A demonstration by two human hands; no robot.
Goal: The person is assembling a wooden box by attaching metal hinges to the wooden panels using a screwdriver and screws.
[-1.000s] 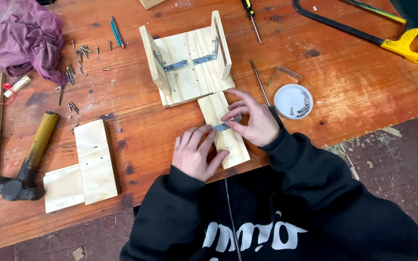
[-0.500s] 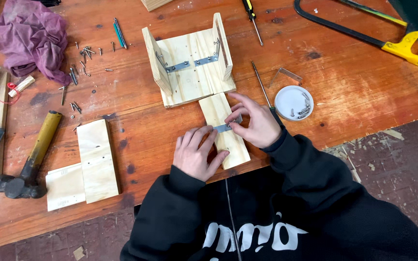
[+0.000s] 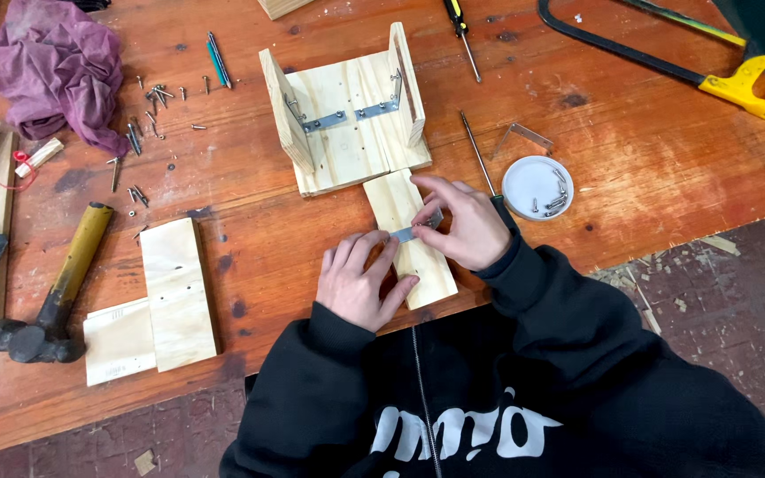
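A pale wooden board (image 3: 403,205) lies on the red-brown workbench (image 3: 648,168) near its front edge. A small metal bracket (image 3: 409,233) rests across the board. My left hand (image 3: 358,281) presses on the board's left side, its fingertips at the bracket's left end. My right hand (image 3: 458,223) pinches the bracket's right end from above. Just behind the board stands a wooden assembly (image 3: 347,111): a flat base with two upright side pieces joined by metal brackets.
A screwdriver (image 3: 478,159) lies beside my right hand, next to a white lid of screws (image 3: 537,187). A yellow-handled saw (image 3: 737,80) lies far right. Left: hammer (image 3: 50,296), two boards (image 3: 174,296), loose screws (image 3: 148,111), purple rag (image 3: 50,62).
Both hands stay on the bracket and board with only slight finger shifts. Nothing else has visibly moved.
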